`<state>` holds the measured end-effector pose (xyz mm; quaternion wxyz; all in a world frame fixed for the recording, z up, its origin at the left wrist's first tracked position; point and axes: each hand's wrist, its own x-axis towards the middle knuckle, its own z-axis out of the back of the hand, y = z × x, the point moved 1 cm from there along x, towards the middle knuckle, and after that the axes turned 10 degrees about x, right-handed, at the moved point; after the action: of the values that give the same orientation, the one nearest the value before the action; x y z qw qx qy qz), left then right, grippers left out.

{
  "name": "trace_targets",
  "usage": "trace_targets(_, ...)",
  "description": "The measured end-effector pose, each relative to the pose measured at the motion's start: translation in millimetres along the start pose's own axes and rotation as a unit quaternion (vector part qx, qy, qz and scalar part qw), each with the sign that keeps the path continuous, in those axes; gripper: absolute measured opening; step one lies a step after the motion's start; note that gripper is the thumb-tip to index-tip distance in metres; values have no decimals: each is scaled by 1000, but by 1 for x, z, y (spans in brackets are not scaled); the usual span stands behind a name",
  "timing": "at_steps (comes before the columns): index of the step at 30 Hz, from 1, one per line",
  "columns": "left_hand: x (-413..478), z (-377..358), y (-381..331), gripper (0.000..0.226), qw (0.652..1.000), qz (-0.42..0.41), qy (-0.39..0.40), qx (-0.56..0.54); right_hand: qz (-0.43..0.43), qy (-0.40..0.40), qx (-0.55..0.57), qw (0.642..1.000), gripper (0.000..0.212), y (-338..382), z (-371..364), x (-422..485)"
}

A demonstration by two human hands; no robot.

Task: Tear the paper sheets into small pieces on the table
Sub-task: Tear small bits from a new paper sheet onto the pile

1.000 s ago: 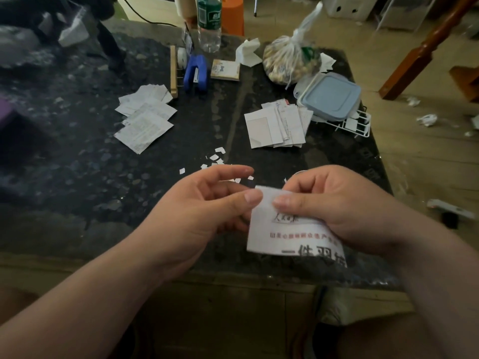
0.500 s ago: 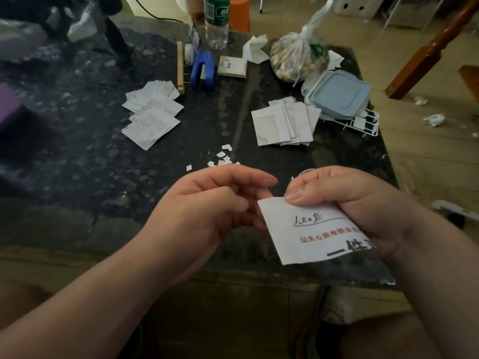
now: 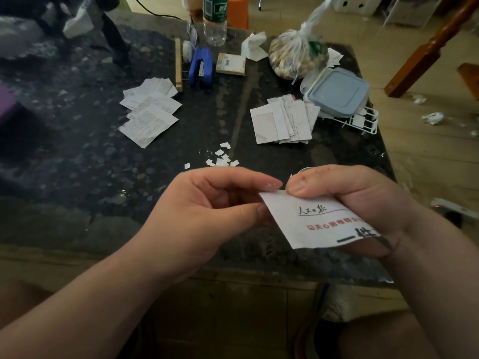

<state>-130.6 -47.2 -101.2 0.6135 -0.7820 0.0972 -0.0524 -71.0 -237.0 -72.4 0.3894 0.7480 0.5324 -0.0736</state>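
Grip of right hand (image 3: pixel 344 203) pinches printed sheet (image 3: pixel 311 224), left hand (image 3: pixel 207 211) grip unclear, sheet partly hidden

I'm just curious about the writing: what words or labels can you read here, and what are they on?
"人民日报", brush-style: paper sheet in the right hand.
"一件", large black, cut off: same sheet.
Red line between them: too blurred.
Green bottle label, stacked sheets: too small to read.
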Motion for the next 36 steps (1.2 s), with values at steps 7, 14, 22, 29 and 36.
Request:
trace_targets(7,1,-2,-4,21,999,6,-26,19,7,-9,7,1000,19,0,-2,-1)
trace_targets(14,0,-2,-4,18,999,-1,-23,35,0,16,-5,1000,19,-1,0,0)
trace_targets(22,0,0,-2,12,994,-41,-27,97,-25,56,-55,997,20,-6,11,9)
trace_targets(29,5,5,4,15,979,85,-156,104,119,-197,-66,971,37,-4,17,12)
trace_targets(36,13,4,13,8,950,219,-218,-50,543,-308,-331,708,17,-7,4,3)
